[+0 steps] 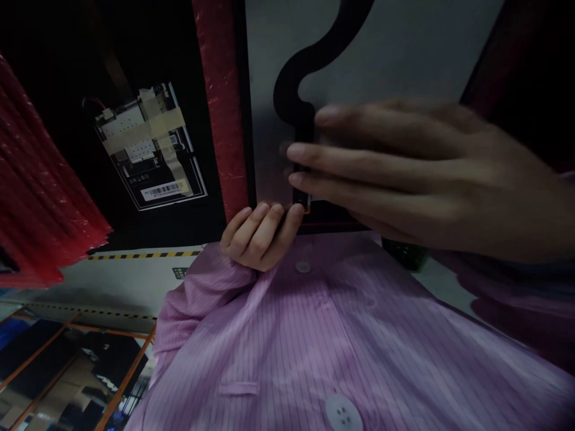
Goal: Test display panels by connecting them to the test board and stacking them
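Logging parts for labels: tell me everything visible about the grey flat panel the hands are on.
The grey flat metal-looking panel has a dull sheen and a black S-curved strip running down it. Its left edge lies beside a red textured strip. The left hand curls on its lower edge; the right hand lies outstretched across it, blurred.

Grey panel (404, 54) in grip, black curved band (296, 78) across it. Red foam strip (222, 102) left of grip. Pink pinstriped coat (336, 335) below; yellow-black striped tape (144, 255) lower left.

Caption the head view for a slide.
The left hand grips a grey panel by its bottom edge while the right hand lies across it, beside a red foam strip.
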The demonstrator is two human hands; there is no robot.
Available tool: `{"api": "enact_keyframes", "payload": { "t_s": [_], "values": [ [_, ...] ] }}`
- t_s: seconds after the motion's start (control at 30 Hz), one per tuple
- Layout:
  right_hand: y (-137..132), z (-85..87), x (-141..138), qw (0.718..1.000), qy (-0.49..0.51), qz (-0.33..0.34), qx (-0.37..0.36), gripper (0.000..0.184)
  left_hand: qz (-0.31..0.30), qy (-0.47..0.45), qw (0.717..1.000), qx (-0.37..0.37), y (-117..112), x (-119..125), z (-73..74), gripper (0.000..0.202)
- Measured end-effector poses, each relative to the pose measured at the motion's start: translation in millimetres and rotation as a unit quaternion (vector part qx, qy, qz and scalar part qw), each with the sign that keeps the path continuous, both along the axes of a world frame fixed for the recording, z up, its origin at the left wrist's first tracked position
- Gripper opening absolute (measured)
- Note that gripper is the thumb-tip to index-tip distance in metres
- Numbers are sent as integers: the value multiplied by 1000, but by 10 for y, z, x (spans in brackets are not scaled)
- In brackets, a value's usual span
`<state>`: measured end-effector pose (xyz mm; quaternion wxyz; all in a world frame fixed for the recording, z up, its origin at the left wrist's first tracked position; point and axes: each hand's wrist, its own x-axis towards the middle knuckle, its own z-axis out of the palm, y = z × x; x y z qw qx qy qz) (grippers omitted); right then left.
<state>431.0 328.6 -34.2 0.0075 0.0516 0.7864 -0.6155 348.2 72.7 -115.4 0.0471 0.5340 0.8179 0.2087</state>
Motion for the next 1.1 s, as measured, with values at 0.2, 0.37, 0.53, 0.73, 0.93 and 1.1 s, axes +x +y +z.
{"api": "enact_keyframes", "payload": {
  "t_s": [0.2, 0.37, 0.53, 0.73, 0.93, 1.1],
  "values": [
    [58, -94, 55, 985, 56, 85, 143, 40, -2, 21, 999, -31, -5, -20, -16, 37],
    [31, -101, 95, 974, 53, 116, 190, 48, -29, 11, 999, -38, 6, -88, 46, 41],
    [4, -131, 157, 942, 154, 111, 276, 55, -27, 121, 992, 14, 3, -93, 70, 49],
    [-67, -152, 197, 907, 214, 108, 347, 47, -53, 126, 989, 64, 10, -94, 43, 41],
    [-41, -195, 201, 931, 213, 89, 281, 58, -84, 55, 995, 19, 9, -133, 43, 42],
    [-25, -189, 191, 909, 233, 85, 335, 55, -84, 108, 987, 89, 36, -143, 94, 35]
  ]
}}
